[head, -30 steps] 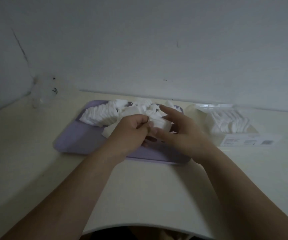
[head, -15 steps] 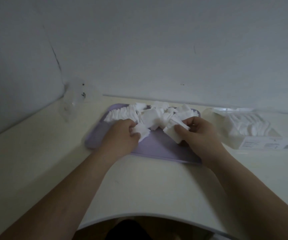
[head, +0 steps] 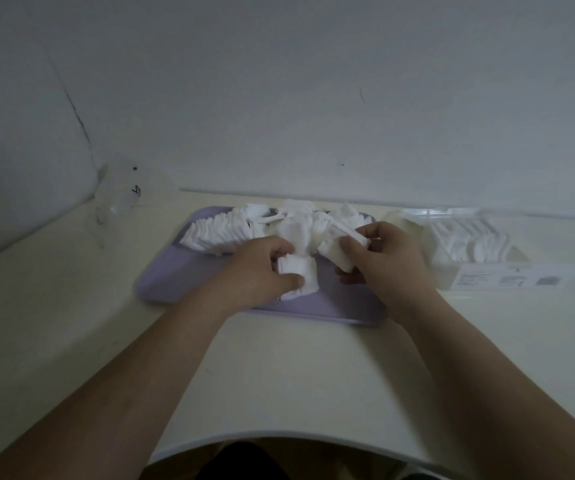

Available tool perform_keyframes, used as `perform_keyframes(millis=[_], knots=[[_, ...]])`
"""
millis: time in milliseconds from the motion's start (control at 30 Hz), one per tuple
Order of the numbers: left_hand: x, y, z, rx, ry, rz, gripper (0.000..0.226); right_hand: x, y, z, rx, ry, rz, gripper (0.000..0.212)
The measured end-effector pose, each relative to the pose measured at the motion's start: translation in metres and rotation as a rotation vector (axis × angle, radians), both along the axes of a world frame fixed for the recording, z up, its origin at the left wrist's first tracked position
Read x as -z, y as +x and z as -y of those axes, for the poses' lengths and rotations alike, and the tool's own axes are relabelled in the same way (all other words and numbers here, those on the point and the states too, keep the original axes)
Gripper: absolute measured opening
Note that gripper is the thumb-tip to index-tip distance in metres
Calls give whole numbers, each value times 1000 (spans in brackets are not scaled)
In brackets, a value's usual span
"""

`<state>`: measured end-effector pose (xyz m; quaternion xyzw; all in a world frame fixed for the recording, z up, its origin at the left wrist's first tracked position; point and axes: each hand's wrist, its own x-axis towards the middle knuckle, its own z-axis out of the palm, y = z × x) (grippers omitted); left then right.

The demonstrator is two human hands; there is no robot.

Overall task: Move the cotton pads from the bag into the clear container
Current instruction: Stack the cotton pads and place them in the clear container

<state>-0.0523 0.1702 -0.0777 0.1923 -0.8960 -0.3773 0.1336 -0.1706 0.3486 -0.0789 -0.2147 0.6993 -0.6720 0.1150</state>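
A heap of white square cotton pads lies along the far side of a lilac tray. My left hand grips a small stack of pads low over the tray's middle. My right hand pinches another bunch of pads just right of it, fingers curled round them. The clear container stands to the right of the tray, with a row of white pads inside and a printed label on its near wall.
A crumpled clear plastic bag sits at the far left corner where the wall meets the pale table. The table's rounded front edge runs close to my body. A plain grey wall rises right behind the tray.
My hands have pulled apart, each taking its own bunch of pads. The left hand has drawn its stack nearer to me; the view has shifted left to right.
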Motion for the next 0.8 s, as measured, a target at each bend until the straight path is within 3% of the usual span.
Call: perform_keyframes(millis=[133,400,500,600,733,800], knots=[[-1,-3,-1,23,46,-82,29,-1,-1,-2,15,2,5,8],[-2,-7,0,-10,201,-355,22,0,-3,-2,17,5,20,8],[-5,-5,1,-19,461,-456,21,1,-3,-2,12,-1,28,7],[-4,-3,0,30,734,-446,24,2,-2,0,-13,-32,73,5],[2,-1,-6,121,837,-413,28,3,2,2,-95,-72,115,10],[5,0,-8,128,792,-404,27,1,5,2,-132,-78,121,14]])
